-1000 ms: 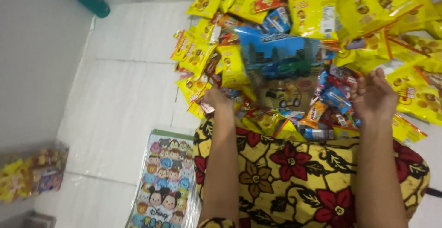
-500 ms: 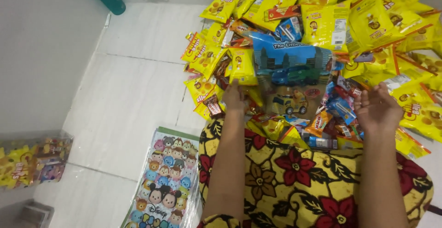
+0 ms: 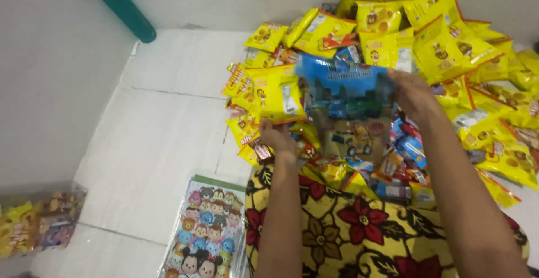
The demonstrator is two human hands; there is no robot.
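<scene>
A clear plastic toy pack point(image 3: 347, 109) with a blue header card and small toy vehicles inside hangs in front of me. My right hand point(image 3: 411, 94) grips its upper right corner. My left hand point(image 3: 277, 139) is lower, at the pile's near left edge, touching small snack packets beside a yellow packet point(image 3: 276, 94); its fingers are curled and I cannot tell whether it holds anything. Behind the toy pack lies a big heap of yellow snack packets point(image 3: 432, 48). My lap is covered by yellow cloth with red flowers point(image 3: 359, 233).
White tiled floor point(image 3: 168, 121) stretches to the left. A stack of cartoon-character sheets point(image 3: 208, 236) lies by my left knee. A clear bag of mixed snacks point(image 3: 36, 222) sits at the lower left. A green tube point(image 3: 120, 6) leans at the wall's base.
My right hand has risen from the pile's near edge and taken the toy pack's top corner. My left hand stayed low on the left. The view has tilted upward slightly.
</scene>
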